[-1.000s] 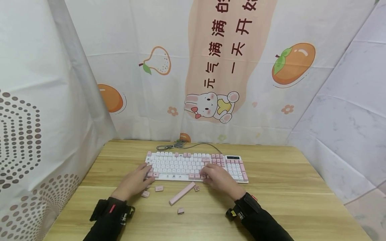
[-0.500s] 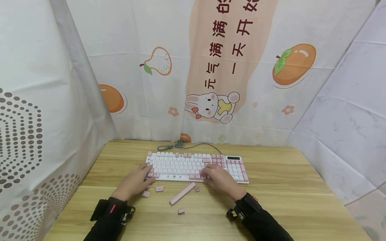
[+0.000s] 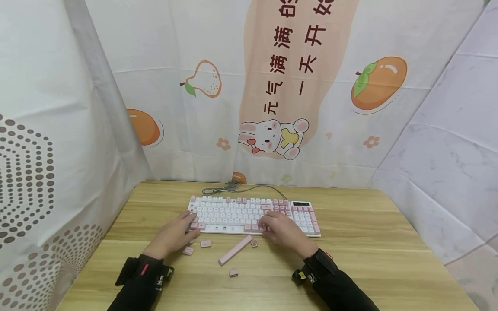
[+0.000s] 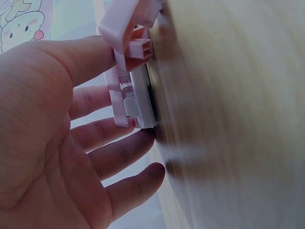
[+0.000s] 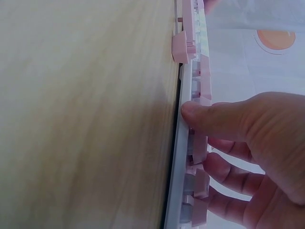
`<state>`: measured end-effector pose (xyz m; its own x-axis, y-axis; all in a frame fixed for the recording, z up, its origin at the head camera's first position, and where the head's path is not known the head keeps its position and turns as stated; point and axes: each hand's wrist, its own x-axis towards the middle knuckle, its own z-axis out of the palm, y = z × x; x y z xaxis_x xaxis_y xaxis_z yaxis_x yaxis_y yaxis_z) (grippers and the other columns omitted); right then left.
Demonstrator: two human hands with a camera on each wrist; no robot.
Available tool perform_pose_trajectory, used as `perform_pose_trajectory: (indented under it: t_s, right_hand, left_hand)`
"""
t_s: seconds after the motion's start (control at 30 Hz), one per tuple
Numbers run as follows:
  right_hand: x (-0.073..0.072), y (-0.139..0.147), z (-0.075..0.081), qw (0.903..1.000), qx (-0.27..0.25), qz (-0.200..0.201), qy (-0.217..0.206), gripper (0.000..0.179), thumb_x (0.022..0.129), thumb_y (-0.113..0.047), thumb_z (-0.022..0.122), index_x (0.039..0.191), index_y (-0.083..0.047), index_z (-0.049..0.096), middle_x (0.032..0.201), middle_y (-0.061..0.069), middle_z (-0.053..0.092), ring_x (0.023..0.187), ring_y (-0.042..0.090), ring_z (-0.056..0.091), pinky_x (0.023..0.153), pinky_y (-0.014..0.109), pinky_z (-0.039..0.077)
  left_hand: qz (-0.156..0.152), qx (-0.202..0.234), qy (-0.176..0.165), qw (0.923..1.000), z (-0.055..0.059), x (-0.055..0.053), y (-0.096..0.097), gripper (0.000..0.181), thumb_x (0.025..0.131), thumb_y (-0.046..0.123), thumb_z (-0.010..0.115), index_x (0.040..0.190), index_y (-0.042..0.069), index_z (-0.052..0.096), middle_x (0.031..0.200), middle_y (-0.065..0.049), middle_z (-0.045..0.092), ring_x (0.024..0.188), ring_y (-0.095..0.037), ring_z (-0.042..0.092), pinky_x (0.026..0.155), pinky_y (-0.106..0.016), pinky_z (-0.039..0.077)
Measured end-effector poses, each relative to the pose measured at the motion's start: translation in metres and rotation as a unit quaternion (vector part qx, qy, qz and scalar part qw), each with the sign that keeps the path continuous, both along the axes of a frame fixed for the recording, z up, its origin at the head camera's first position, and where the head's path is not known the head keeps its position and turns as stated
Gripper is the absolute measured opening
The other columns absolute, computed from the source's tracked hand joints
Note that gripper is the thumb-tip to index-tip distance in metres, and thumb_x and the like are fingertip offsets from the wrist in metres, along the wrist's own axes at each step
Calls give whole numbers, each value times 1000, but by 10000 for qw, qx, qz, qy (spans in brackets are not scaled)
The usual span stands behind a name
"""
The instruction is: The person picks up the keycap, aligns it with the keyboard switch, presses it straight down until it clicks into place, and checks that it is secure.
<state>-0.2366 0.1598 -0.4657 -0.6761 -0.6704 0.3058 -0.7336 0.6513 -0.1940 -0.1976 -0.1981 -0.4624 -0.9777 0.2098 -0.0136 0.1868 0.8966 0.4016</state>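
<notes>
A white and pink keyboard [image 3: 229,214] lies on the wooden table in the head view, with bare switch spots in its front row. My left hand [image 3: 171,235] rests at its left end, fingers loosely extended; in the left wrist view its thumb overlaps the loose pink keycaps [image 4: 138,47] near the front corner. My right hand [image 3: 284,231] is at the front edge, right of centre. There the right wrist view shows the thumb on the pale frame [image 5: 183,138] and bent fingers over the pink keys [image 5: 202,183], so the hand grips the keyboard's edge.
A long pink space bar [image 3: 235,249] lies slanted before the keyboard. Small pink keycaps lie around it: one keycap [image 3: 205,243] to its left, another [image 3: 254,243] by its upper end, a third [image 3: 233,272] nearer me. A grey coiled cable [image 3: 221,188] runs behind the keyboard.
</notes>
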Motion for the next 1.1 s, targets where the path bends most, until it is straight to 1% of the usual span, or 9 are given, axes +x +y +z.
perform_pose_trajectory:
  t_s: [0.23, 0.37, 0.5, 0.6, 0.7, 0.8, 0.97, 1.1]
  right_hand:
    - [0, 0, 1, 10000, 33, 32, -55, 27, 79, -8, 85, 103, -14, 74, 98, -3, 68, 89, 13, 62, 79, 30, 56]
    - [0, 0, 1, 10000, 50, 29, -61, 27, 80, -9, 85, 104, -15, 73, 98, -4, 68, 89, 13, 63, 79, 30, 56]
    - [1, 1, 1, 9999, 56, -31, -116, 28, 80, -10, 85, 105, -16, 73, 100, -4, 68, 90, 13, 63, 80, 31, 56]
    - [1, 1, 2, 9999, 65, -68, -111, 28, 80, -10, 85, 105, -16, 73, 100, -4, 68, 91, 13, 63, 81, 31, 56]
    - [2, 1, 2, 9999, 92, -85, -80, 28, 80, -10, 85, 105, -16, 74, 100, -4, 68, 91, 13, 63, 81, 31, 56]
    - [1, 1, 1, 9999, 111, -89, -61, 28, 80, -11, 85, 105, -17, 74, 100, -4, 69, 91, 13, 63, 80, 31, 56]
    - [1, 1, 2, 9999, 120, -64, -82, 27, 81, -13, 85, 105, -17, 74, 101, -4, 69, 92, 13, 63, 81, 30, 56]
    - [2, 1, 2, 9999, 114, -17, -77, 27, 80, -15, 85, 105, -18, 74, 102, -5, 68, 93, 13, 63, 80, 30, 56]
  left_hand:
    - [32, 63, -37, 10000, 5, 2, 1, 61, 98, 32, 67, 147, 0, 50, 149, -28, 46, 137, -46, 44, 110, -63, 37]
    - [-33, 43, 33, 10000, 9, 3, 2, 60, 97, 33, 68, 145, 0, 52, 147, -26, 49, 135, -45, 47, 109, -63, 38]
    - [-203, 43, 201, 9996, 13, 4, 5, 54, 98, 32, 68, 142, 2, 56, 145, -26, 52, 133, -44, 49, 108, -62, 40]
    - [-345, 37, 337, 9988, 18, 6, 8, 52, 99, 33, 66, 141, 3, 57, 145, -27, 51, 133, -45, 49, 108, -63, 40]
    - [-454, -19, 424, 9981, 23, 8, 13, 54, 99, 33, 66, 142, 2, 55, 147, -28, 49, 135, -45, 48, 108, -62, 39]
    - [-588, -156, 549, 9966, 28, 11, 19, 54, 99, 33, 67, 141, 2, 57, 145, -26, 52, 134, -44, 49, 108, -61, 40]
    - [-708, -267, 606, 9953, 36, 16, 31, 52, 98, 33, 68, 139, 3, 59, 143, -24, 55, 131, -41, 52, 107, -59, 43]
    - [-747, -241, 624, 9950, 39, 21, 40, 51, 97, 33, 70, 138, 4, 60, 142, -21, 57, 130, -40, 54, 106, -58, 44]
